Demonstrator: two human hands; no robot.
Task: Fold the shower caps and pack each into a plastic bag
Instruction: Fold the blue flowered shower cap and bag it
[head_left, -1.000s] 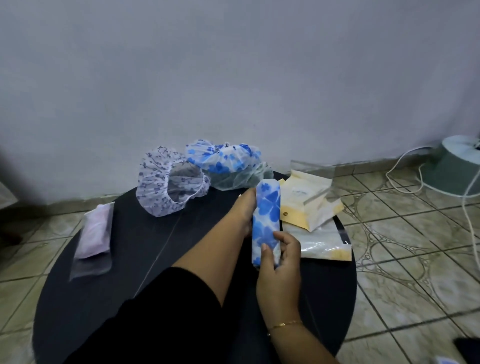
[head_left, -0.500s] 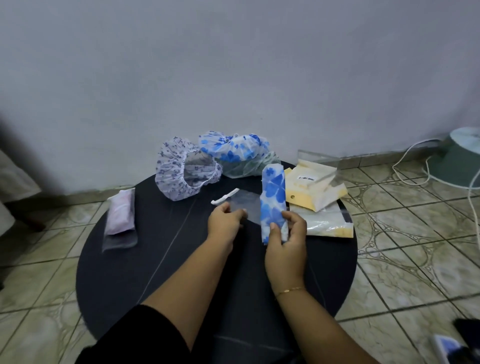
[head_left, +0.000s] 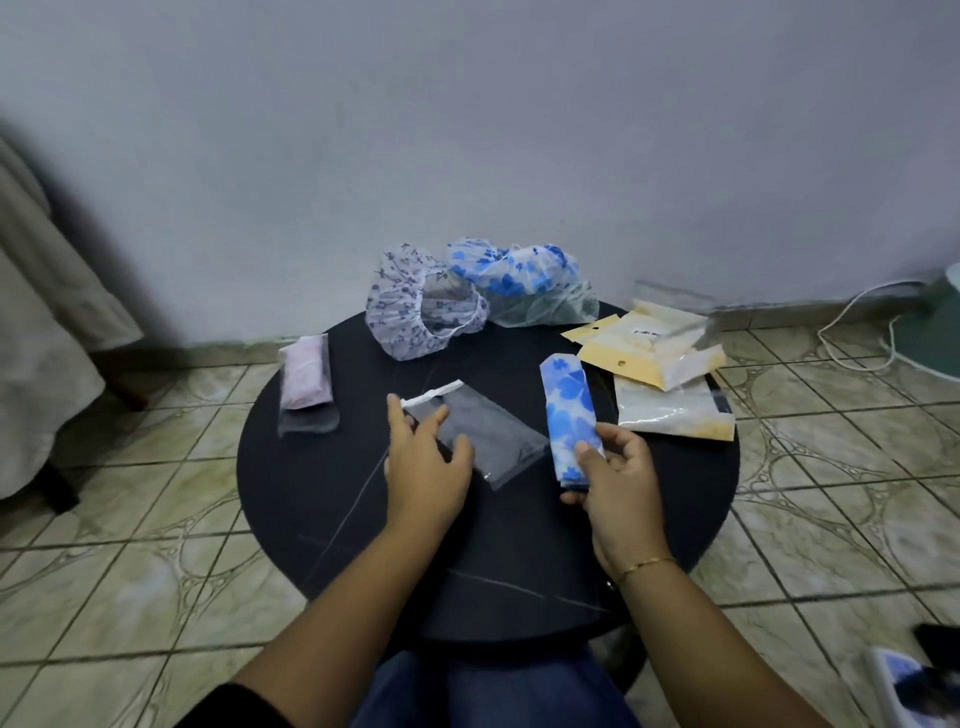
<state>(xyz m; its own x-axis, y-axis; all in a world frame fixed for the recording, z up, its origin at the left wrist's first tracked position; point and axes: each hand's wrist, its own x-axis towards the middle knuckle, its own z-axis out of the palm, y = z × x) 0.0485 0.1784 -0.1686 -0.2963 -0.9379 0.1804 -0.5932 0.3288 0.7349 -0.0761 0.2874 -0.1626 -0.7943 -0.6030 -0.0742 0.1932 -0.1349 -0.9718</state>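
Note:
A folded blue-flowered shower cap (head_left: 569, 415) stands as a narrow strip above the round black table (head_left: 322, 493); my right hand (head_left: 613, 486) grips its lower end. My left hand (head_left: 423, 462) pinches the near edge of a clear plastic bag (head_left: 491, 436) with a white strip at its mouth, lying on the table. Two unfolded caps sit at the table's far side: a purple-patterned one (head_left: 410, 312) and a blue-flowered one (head_left: 519, 275). A pink cap packed in a bag (head_left: 306, 379) lies at the table's left edge.
Yellow and clear packets (head_left: 654, 353) are piled on the table's right side. A grey wall rises behind. Tiled floor surrounds the table. A white cable (head_left: 852, 332) and a green round object (head_left: 935, 322) lie at far right, cloth at far left.
The view has pulled back. My left hand has drawn the clear bag toward me on the table. My right hand has moved the folded blue cap right and tilted it.

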